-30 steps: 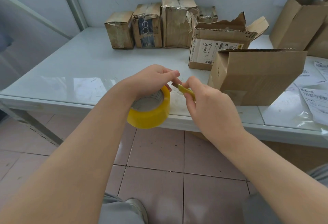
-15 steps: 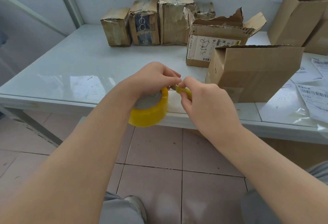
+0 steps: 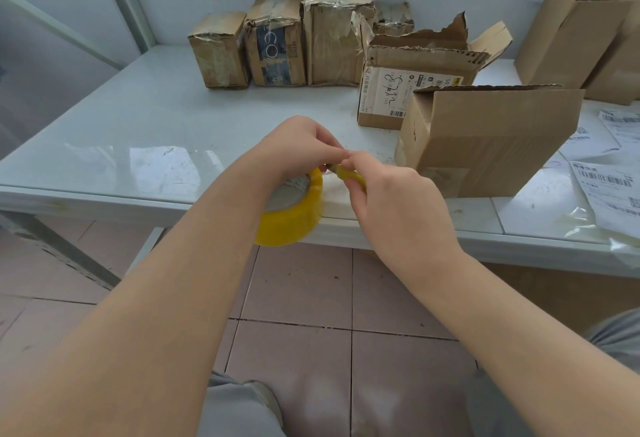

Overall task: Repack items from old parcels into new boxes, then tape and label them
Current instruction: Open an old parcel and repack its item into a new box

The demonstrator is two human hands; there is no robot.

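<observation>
Closer together now at the bench's front edge, left hand grips the tape roll; right hand pinches a yellow piece.

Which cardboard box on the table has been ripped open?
The white-labelled box behind the plain front box; its top flaps are torn and jagged, unlike the taped parcels.
</observation>
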